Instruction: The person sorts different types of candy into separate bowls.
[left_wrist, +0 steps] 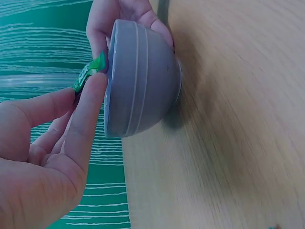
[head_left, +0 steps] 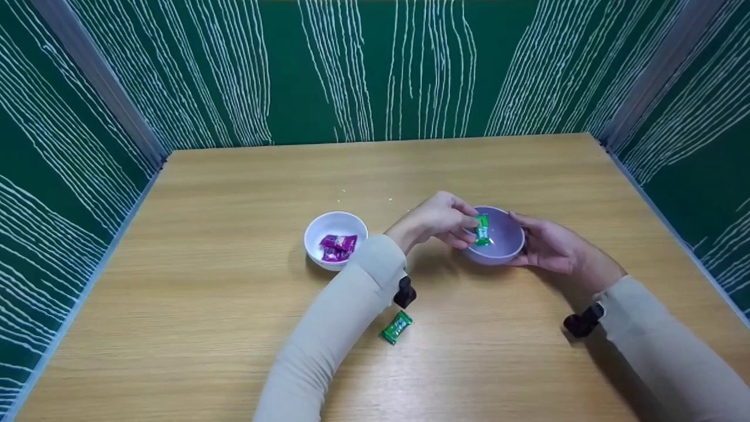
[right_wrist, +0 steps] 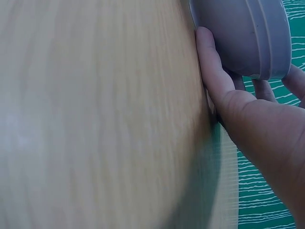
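Note:
My left hand (head_left: 439, 220) pinches a green-wrapped candy (head_left: 481, 230) between thumb and fingertips, over the left rim of a lilac bowl (head_left: 498, 256). In the left wrist view the candy (left_wrist: 89, 72) is tilted right beside the rim of the bowl (left_wrist: 143, 86). From the other side, my right hand (head_left: 551, 245) holds the bowl, its fingers spread along the wall. The right wrist view shows one digit of the right hand (right_wrist: 238, 102) low on the bowl near the tabletop. The bowl's inside, as far as it shows, is bare.
To the left stands a white bowl (head_left: 312, 255) with several purple-wrapped candies (head_left: 338, 246) in it, close to my left forearm. A second green candy (head_left: 396, 327) lies on the wooden table (head_left: 222, 305) nearer me. Green panels with white lines (head_left: 316, 70) rise behind the table and at its sides.

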Tool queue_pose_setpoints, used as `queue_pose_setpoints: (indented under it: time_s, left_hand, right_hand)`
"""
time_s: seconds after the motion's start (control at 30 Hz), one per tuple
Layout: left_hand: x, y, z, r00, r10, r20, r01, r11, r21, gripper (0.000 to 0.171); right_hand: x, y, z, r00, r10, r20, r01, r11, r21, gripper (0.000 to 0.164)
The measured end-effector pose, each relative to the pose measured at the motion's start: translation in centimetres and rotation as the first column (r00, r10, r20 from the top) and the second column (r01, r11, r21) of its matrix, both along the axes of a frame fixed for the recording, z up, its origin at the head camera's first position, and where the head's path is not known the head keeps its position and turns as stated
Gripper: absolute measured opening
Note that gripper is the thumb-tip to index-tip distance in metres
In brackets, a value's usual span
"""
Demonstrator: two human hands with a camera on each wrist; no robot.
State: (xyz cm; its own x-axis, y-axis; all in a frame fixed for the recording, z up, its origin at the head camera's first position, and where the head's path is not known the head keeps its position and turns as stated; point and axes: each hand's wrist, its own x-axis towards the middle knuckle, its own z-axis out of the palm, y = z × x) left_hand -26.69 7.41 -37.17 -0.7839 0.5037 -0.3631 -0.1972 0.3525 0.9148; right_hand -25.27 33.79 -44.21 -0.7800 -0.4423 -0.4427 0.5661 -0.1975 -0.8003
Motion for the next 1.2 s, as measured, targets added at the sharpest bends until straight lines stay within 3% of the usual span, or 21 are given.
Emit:
queue_pose_setpoints:
  time_s: [0.4, 0.87, 1.03, 1.2]
  left_hand:
    - [0.0, 1.5, -0.9, 0.993, 0.117, -0.028, -0.118, 0.993, -0.02, 0.021]
    - [0.0, 1.7, -1.1, 0.991, 0.131, 0.009, -0.131, 0.991, 0.005, 0.016]
    - [0.0, 1.4, -0.8, 0.995, 0.097, 0.013, -0.097, 0.995, 0.018, 0.021]
    - [0.3, -0.3, 0.1, 0.999, -0.019, -0.051, 0.019, 1.0, 0.003, 0.024]
  right_hand:
    - [-0.1, -0.3, -0.2, 1.0, -0.017, 0.006, 0.017, 1.0, 0.009, 0.069]
    - [0.1, -0.1, -0.1, 0.998, -0.05, 0.033, 0.05, 0.999, 0.009, 0.067]
    - [0.0, -0.2, -0.2, 0.999, -0.032, 0.018, 0.032, 0.999, 0.01, 0.069]
    - [0.1, -0.1, -0.2, 0.999, -0.044, 0.021, 0.044, 0.999, 0.014, 0.071]
